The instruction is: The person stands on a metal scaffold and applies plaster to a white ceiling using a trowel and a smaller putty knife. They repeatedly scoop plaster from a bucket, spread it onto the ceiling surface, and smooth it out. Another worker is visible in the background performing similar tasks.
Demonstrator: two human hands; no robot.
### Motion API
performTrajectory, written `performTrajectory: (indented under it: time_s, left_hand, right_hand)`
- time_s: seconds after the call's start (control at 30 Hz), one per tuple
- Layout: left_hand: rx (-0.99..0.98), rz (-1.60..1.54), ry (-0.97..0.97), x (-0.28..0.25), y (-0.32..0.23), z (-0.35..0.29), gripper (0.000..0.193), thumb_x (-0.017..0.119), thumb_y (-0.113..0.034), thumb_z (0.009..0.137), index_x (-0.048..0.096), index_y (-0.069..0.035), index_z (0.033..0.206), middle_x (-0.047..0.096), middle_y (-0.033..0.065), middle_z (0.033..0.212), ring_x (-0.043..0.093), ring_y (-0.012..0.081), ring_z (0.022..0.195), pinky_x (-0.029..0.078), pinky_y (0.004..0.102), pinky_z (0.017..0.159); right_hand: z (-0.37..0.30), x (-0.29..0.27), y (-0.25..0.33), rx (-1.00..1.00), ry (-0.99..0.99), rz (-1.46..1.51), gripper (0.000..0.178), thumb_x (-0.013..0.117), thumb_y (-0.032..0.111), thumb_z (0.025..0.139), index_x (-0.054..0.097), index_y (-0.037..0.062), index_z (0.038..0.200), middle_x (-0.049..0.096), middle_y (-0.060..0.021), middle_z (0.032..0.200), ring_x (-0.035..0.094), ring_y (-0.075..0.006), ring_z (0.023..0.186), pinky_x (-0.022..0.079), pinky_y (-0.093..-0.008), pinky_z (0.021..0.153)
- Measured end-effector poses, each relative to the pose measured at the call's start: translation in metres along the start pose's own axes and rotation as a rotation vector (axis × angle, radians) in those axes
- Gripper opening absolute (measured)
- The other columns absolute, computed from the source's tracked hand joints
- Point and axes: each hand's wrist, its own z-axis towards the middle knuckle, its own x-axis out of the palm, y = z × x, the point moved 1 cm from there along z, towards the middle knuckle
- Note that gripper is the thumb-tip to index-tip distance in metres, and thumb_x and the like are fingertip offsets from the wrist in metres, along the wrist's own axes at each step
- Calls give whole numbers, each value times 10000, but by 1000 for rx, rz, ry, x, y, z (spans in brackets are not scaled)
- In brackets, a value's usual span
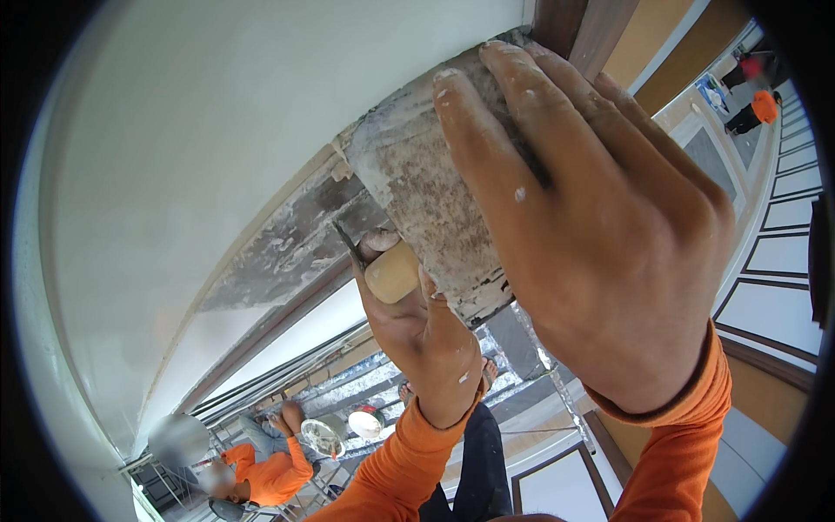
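My right hand (609,217) lies over a mottled grey-white flat panel (426,191), fingers stretched out and slightly apart on its face. White smears mark the knuckles and fingertips. Below and left of the panel, my left hand (417,331) is closed around a tool with a rounded pale-yellow handle (393,273). A thin dark metal piece (350,245) juts out beside that handle; the rest of the tool is hidden, so its kind is unclear. My left thumb meets the panel's lower edge. The panel borders a smooth whitish surface (217,130).
A grey, white-smeared strip (287,235) continues down-left from the panel. Below are scaffold planks (348,383), a white bucket (366,422), a bucket of pale material (323,435) and a metal pole (565,400). One person in orange (270,474) sits lower left; another (764,107) is far right.
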Motion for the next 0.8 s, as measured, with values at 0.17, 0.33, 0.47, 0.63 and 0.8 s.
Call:
performTrajectory:
  time_s: [0.17, 0.33, 0.47, 0.63, 0.8]
  left_hand:
    - [-9, -166, 83, 9, -11, 2, 565, 542, 105, 928, 303, 26, 1434, 529, 144, 1349, 535, 197, 1234, 405, 361, 1075]
    - [-6, -425, 222, 16, -23, 8, 493, 601, 62, 931, 350, -26, 1346, 541, 144, 1319, 576, 187, 1163, 491, 374, 1013]
    - [-22, -589, 316, 27, -29, 6, 441, 649, 28, 933, 388, -68, 1275, 551, 144, 1295, 610, 179, 1106, 561, 385, 964]
    - [-15, -628, 280, 24, -31, 7, 408, 668, 18, 936, 406, -78, 1233, 562, 143, 1267, 628, 165, 1034, 591, 353, 905]
    - [26, -695, 304, 24, -32, 5, 394, 656, 27, 941, 402, -54, 1231, 570, 128, 1224, 617, 138, 973, 562, 307, 862]
  right_hand:
    - [21, -23, 1, 93, 163, 112, 350, 724, 97, 752, 737, 58, 1099, 740, -142, 1088, 731, -314, 1016, 599, -377, 868]
    - [37, -32, 7, 161, 255, 185, 346, 725, 85, 741, 741, 64, 1085, 743, -133, 1085, 731, -309, 1013, 598, -363, 868]
    - [37, -45, 5, 147, 343, 121, 349, 746, 67, 739, 747, 66, 1089, 743, -125, 1112, 722, -314, 1050, 589, -369, 901]
    - [26, -39, 10, 102, 292, 144, 366, 751, 75, 752, 740, 56, 1117, 739, -131, 1135, 712, -319, 1081, 580, -382, 924]
    - [15, -28, 8, 18, 198, 134, 382, 753, 83, 762, 732, 46, 1142, 734, -138, 1153, 705, -322, 1101, 572, -392, 939]
